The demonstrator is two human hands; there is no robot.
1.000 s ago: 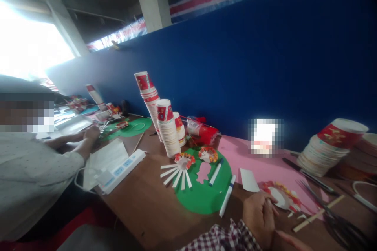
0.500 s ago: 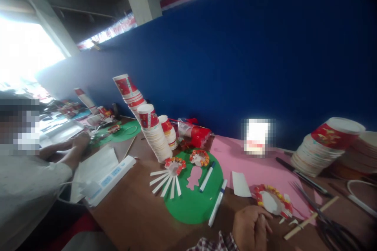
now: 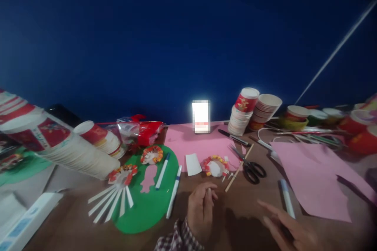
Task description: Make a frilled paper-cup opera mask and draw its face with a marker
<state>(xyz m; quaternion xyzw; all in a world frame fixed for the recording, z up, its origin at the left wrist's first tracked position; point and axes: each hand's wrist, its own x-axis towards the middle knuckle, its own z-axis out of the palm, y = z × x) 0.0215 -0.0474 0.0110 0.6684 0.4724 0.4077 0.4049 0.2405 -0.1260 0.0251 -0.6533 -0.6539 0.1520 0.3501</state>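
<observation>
My left hand [image 3: 201, 211] rests on the brown table with its fingers curled together; nothing shows in it. My right hand [image 3: 290, 225], slightly blurred, is held at the lower right with fingers extended and apart, holding nothing. Just beyond my left hand lies a cut paper-cup ring [image 3: 215, 166] with a red and yellow folded edge. Beside it are a white paper piece [image 3: 193, 164] and a thin wooden stick [image 3: 239, 168]. Black-handled scissors [image 3: 251, 170] lie between the hands, farther back. A capped marker [image 3: 286, 198] lies close to my right hand.
On a green paper shape [image 3: 132, 219] are a pink paper cutout [image 3: 149, 178] and a marker [image 3: 162, 171]. Pink sheets [image 3: 318, 180] lie at right. Stacked paper cups [image 3: 240, 119] stand along the blue wall [image 3: 176, 47]; a leaning cup stack [image 3: 85, 157] is at left.
My view has swung right, and the co-worker at left has gone out of it. My right hand has come into view. The left hand stays curled on the table.
</observation>
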